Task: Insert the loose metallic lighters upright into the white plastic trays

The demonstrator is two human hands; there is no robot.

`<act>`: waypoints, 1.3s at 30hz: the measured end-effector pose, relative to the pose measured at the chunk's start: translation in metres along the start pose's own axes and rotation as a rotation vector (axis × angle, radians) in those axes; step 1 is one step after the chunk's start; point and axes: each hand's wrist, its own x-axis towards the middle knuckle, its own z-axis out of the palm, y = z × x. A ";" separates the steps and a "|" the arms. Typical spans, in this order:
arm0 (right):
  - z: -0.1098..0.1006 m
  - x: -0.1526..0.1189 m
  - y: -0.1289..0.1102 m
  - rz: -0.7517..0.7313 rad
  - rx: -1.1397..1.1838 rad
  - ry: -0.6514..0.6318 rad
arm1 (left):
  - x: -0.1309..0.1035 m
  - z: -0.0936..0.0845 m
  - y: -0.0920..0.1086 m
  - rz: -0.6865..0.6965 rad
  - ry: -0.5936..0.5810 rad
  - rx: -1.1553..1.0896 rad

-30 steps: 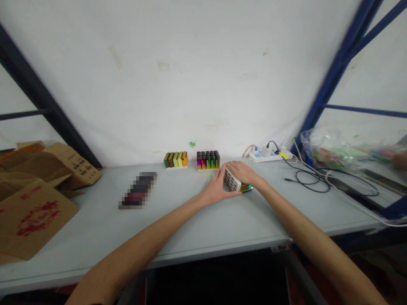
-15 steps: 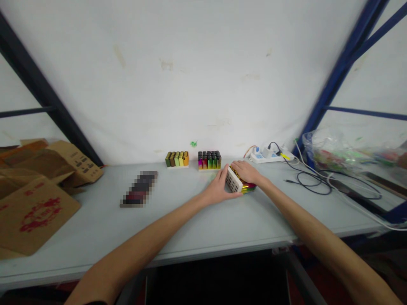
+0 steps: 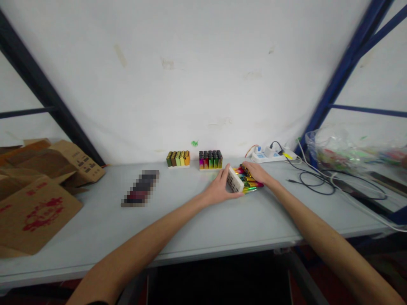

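Note:
My left hand (image 3: 218, 189) is closed on a white slotted tray (image 3: 235, 180), which is tipped on its side with its holes facing left. Shiny coloured lighters (image 3: 249, 184) in gold, red and green lie fanned out just right of the tray. Over the far side of these lighters my right hand (image 3: 258, 173) is closed, its fingertips partly hidden among them. Behind the hands, a rack of black-topped lighters (image 3: 210, 160) stands upright near the wall. To its left is a second rack of green, yellow and orange lighters (image 3: 178, 158).
A white power strip (image 3: 270, 156) with plugs sits at the back right, and black cable (image 3: 313, 184) loops in front of it. Cardboard boxes (image 3: 47, 216) fill the left end of the table. A blurred dark object (image 3: 140, 188) lies left of centre. Plastic bags (image 3: 330, 148) are at the far right.
My right hand has shifted slightly right, away from the tray. The lighters, bunched against the tray before, are now spread out and more of them show. The left hand keeps its hold.

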 end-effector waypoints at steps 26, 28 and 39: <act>-0.010 -0.003 0.005 -0.100 -0.006 0.019 | 0.000 -0.002 0.000 0.009 -0.004 0.001; -0.012 -0.003 0.002 -0.125 -0.028 0.017 | 0.000 -0.002 0.000 0.013 -0.003 0.003; -0.004 0.010 -0.013 -0.312 0.158 -0.044 | 0.002 0.001 -0.004 0.025 0.006 -0.010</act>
